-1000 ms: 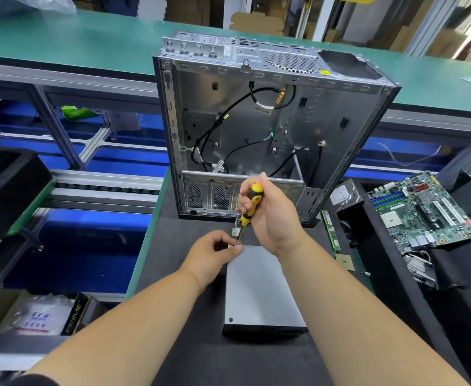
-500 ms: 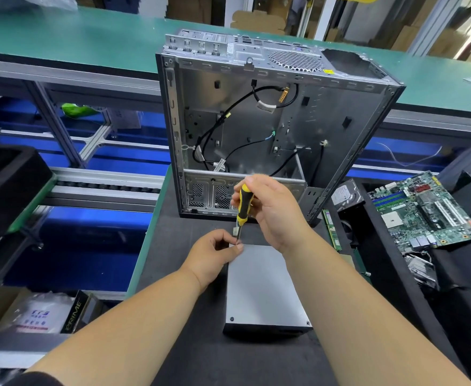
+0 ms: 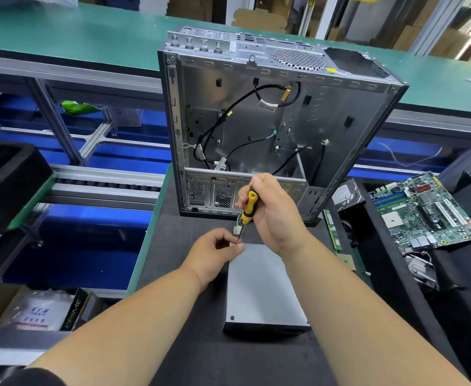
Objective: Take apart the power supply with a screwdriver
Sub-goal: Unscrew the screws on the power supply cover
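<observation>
— Head view: where's the flat grey metal power supply box (image 3: 262,291)?
— Lying on the black desk (image 3: 189,358), just before the open grey computer case (image 3: 270,129).
— And both hands?
— Right hand (image 3: 276,215) wrapped round the yellow-and-black screwdriver (image 3: 248,207), tip down at the box's far left corner. Left hand (image 3: 212,254) pinching that corner.

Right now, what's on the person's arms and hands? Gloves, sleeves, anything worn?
No gloves: both the left hand and the right hand are bare, with no rings, watch or wristband visible. Both forearms are uncovered down to the bottom of the frame. The only clothing showing is the edge of a dark sleeve at the lower left corner, on the left arm. Fingers carry no tape or markings.
</observation>
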The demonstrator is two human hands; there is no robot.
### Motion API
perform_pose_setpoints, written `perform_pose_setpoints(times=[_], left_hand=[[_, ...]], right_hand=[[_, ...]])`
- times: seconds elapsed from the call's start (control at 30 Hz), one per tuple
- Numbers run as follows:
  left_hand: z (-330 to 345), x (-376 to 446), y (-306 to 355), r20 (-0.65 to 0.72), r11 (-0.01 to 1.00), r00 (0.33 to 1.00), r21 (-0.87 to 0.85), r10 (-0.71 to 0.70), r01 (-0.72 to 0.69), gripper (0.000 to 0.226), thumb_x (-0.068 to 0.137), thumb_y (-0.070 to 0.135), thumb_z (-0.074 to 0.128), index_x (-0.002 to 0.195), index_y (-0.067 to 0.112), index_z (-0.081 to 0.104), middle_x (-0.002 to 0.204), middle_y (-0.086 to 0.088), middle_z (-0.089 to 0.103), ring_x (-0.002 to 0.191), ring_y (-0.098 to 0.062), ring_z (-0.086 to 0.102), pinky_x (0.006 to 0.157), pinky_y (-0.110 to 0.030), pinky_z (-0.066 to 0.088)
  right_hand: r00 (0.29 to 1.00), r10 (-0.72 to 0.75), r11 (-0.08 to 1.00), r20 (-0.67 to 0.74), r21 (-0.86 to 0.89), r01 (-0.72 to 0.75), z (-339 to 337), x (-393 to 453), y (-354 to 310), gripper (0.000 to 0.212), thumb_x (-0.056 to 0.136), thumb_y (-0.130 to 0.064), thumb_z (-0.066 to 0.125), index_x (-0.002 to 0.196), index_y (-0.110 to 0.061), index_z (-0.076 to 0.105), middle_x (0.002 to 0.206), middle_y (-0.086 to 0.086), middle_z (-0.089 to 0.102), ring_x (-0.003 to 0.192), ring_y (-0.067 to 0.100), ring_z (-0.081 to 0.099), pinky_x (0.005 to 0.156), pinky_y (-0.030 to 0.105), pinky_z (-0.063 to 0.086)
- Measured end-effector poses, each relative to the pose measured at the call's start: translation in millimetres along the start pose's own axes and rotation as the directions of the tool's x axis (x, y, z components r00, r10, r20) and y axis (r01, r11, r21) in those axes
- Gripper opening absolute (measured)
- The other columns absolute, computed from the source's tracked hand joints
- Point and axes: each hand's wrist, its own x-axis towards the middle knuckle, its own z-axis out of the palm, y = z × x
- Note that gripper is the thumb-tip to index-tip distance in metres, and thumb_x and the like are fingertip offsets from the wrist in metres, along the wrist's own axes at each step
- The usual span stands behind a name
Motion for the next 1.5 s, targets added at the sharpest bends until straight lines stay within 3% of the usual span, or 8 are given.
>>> perform_pose_setpoints(times=[0.13,0.27,0.37,0.5,0.8,1.07,1.3,1.5], left_hand=[[0,0,0,-0.003,1.000,1.000,0.019,-0.010,0.011,0.014,0.083,0.015,0.078,0.076,0.022,0.068,0.077,0.000,0.065,0.071,-0.008,0.061,0.068,-0.018,0.050],[-1,0,0,-0.015,0.999,1.000,0.046,-0.015,0.016,0.012,0.084,0.016,0.078,0.078,0.021,0.068,0.078,-0.001,0.065,0.071,-0.007,0.062,0.068,-0.018,0.051],[0,-1,1,-0.021,0.999,1.000,0.047,-0.013,0.014,0.010,0.084,0.014,0.077,0.080,0.016,0.068,0.075,0.001,0.063,0.068,-0.006,0.060,0.066,-0.017,0.050],[2,-4,3,-0.028,0.999,1.000,0.041,-0.003,0.005,0.011,0.085,0.013,0.076,0.080,0.015,0.067,0.068,0.007,0.062,0.062,-0.001,0.059,0.060,-0.014,0.047],[29,-10,12,-0.285,0.872,0.947,0.490,0.149,0.010,0.019,0.088,0.022,0.066,0.071,0.024,0.056,0.072,0.002,0.057,0.062,-0.011,0.049,0.055,-0.026,0.037],[50,-12,14,-0.379,0.752,0.908,0.647,0.178,0.122,0.024,0.098,0.028,0.053,0.076,0.023,0.047,0.081,0.004,0.051,0.066,-0.014,0.048,0.049,-0.029,0.026],[53,-13,19,-0.365,0.677,0.911,0.721,0.190,0.148,0.032,0.098,0.034,0.053,0.072,0.023,0.038,0.082,0.002,0.047,0.076,-0.023,0.048,0.053,-0.033,0.028],[53,-13,20,-0.385,0.684,0.905,0.711,0.179,0.167,0.028,0.097,0.034,0.054,0.074,0.021,0.041,0.085,0.002,0.050,0.075,-0.021,0.050,0.054,-0.032,0.032]], right_hand=[[1.000,0.003,0.987,-0.007,-0.162,-0.004,-2,1,-4,0.020,0.092,-0.034,0.052,0.087,-0.018,0.062,0.085,-0.003,0.064,0.084,0.015,0.061,0.072,0.029,0.048],[1.000,-0.010,0.982,-0.004,-0.190,0.009,-2,3,-4,0.029,0.094,-0.032,0.046,0.084,-0.020,0.070,0.080,0.001,0.066,0.083,0.019,0.061,0.081,0.041,0.047],[1.000,0.005,0.994,-0.021,-0.105,-0.007,3,3,1,0.034,0.099,-0.027,0.040,0.081,-0.014,0.067,0.070,0.001,0.059,0.074,0.017,0.056,0.089,0.052,0.047],[1.000,-0.012,0.996,0.029,0.083,0.009,5,0,5,0.040,0.102,-0.033,0.036,0.079,-0.007,0.057,0.065,0.001,0.045,0.065,0.014,0.042,0.073,0.029,0.041],[0.998,0.031,0.999,0.062,-0.038,-0.028,-5,-1,-1,0.019,0.091,-0.036,0.049,0.087,-0.017,0.049,0.078,-0.004,0.059,0.077,0.017,0.056,0.070,0.032,0.038],[0.998,0.065,0.997,0.015,0.033,-0.065,-13,3,-6,0.026,0.107,-0.021,0.037,0.088,-0.011,0.051,0.071,0.004,0.055,0.072,0.022,0.052,0.079,0.040,0.041],[0.995,0.097,0.988,0.003,0.122,-0.096,-4,5,0,0.044,0.108,-0.032,0.029,0.077,-0.012,0.053,0.059,0.002,0.045,0.058,0.015,0.041,0.069,0.032,0.034],[0.995,0.067,0.997,0.075,0.040,-0.071,-9,5,2,0.018,0.088,-0.033,0.051,0.083,-0.017,0.045,0.066,-0.002,0.048,0.062,0.016,0.042,0.067,0.033,0.029]])
